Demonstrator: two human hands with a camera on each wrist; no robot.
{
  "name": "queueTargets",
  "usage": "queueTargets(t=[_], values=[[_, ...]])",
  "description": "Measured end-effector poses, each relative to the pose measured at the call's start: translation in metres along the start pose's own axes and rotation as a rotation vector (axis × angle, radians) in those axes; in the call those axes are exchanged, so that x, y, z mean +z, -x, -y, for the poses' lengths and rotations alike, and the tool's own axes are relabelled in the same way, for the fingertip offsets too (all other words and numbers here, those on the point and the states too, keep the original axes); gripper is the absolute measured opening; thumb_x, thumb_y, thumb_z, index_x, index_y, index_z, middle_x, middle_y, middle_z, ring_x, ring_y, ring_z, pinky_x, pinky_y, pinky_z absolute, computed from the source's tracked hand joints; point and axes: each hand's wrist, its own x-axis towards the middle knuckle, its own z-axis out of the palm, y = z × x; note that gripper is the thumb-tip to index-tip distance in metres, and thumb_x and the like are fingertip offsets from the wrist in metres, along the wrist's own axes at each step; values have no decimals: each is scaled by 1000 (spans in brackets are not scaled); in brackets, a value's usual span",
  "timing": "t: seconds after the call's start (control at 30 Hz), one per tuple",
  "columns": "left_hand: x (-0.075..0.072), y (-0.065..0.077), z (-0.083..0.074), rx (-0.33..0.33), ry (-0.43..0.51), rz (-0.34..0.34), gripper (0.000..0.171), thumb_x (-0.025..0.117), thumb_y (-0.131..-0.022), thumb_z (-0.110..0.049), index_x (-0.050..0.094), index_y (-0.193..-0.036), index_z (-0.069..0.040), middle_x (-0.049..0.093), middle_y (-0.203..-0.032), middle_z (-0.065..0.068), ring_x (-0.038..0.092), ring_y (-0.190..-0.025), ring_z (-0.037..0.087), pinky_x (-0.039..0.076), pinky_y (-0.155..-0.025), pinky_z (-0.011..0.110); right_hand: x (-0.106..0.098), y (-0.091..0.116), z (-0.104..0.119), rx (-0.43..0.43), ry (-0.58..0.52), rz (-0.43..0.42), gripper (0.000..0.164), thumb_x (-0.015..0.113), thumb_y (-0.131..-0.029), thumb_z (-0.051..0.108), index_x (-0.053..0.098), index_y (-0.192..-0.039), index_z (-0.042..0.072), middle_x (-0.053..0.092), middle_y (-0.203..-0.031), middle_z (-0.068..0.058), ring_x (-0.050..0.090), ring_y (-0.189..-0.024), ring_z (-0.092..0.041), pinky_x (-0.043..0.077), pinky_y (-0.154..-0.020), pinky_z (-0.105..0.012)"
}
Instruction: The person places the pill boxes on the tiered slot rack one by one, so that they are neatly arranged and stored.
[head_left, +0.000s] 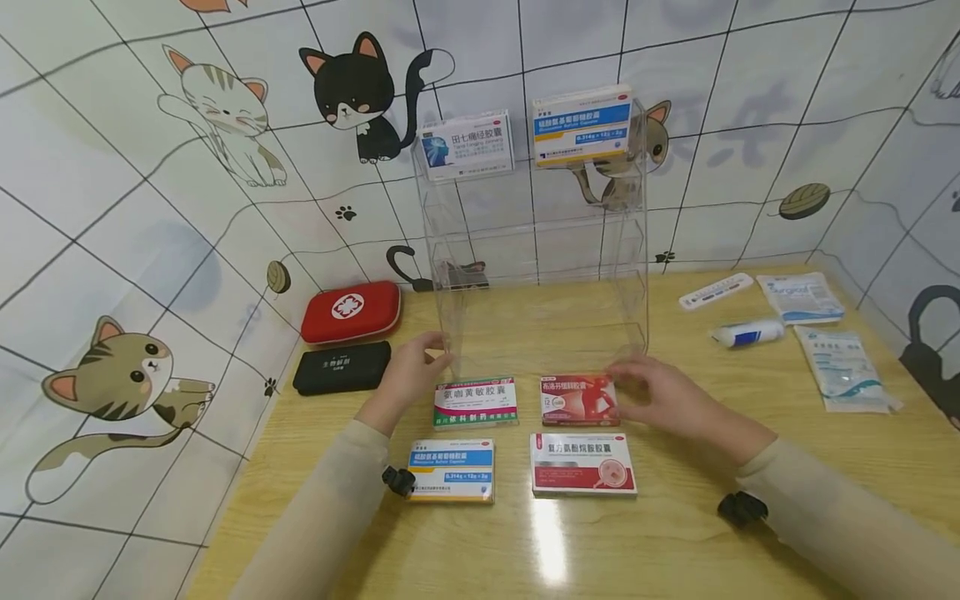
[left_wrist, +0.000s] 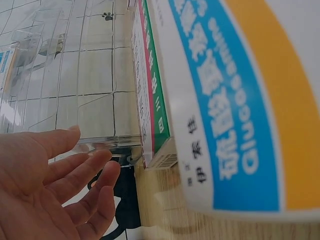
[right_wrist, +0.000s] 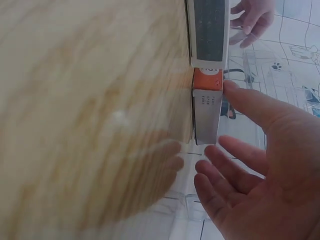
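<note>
Head view had the left hand (head_left: 408,371) loosely spread by the clear rack (head_left: 536,237), right hand (head_left: 667,396) likewise beside the red box (head_left: 576,402) on the bench (head_left: 667,550), both seemingly empty, imo just positioning, a grip needed next.

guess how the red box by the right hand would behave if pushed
The red box is probably stiff, given its straight edges and flat faces. Lying on a broad face on the table, it likely slides rather than tips.
</note>
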Motion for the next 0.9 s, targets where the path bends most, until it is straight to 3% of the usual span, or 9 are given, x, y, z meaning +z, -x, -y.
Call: queueTargets(t=[0.27, 0.4, 0.5, 0.7, 0.9], values=[[0, -1, 0, 0, -2, 4, 46, 68, -101, -31, 58, -144, -20, 66, -137, 4, 66, -103, 23, 57, -76, 33, 0, 0, 0, 17, 5, 39, 70, 87, -82, 40, 62, -137, 5, 58, -142, -22, 45, -139, -50, 32, -114, -69], [0, 0, -1, -7, 1, 4, 47, 68, -101, -31, 57, -145, -20, 66, -138, 4, 65, -104, 24, 57, -78, 34, 0, 0, -2, 45, -39, 24, 66, 90, -80, 37, 63, -132, 9, 64, -134, -16, 55, -131, -43, 41, -111, -63], [0, 1, -2, -3, 2, 0, 47, 68, -101, -30, 57, -145, -19, 66, -138, 5, 65, -105, 24, 57, -78, 34, -1, 2, 1, 73, -130, 2, 54, 88, -83, 28, 62, -128, 12, 69, -124, -10, 66, -118, -32, 53, -102, -51], [-1, 0, -2, -2, 0, -8, 47, 68, -101, -31, 57, -145, -18, 66, -138, 5, 65, -104, 24, 57, -78, 34, -6, 5, 16, 92, -239, -117, 23, 77, -94, 17, 70, -115, 15, 75, -113, -7, 74, -102, -24, 60, -85, -29], [-1, 0, -1, 13, -2, -8, 46, 68, -101, -30, 58, -144, -17, 66, -137, 5, 66, -102, 24, 56, -75, 34, -14, -4, 32, 3, -184, -237, 19, 78, -93, 15, 73, -111, 21, 76, -110, 2, 75, -101, -19, 61, -87, -32]])
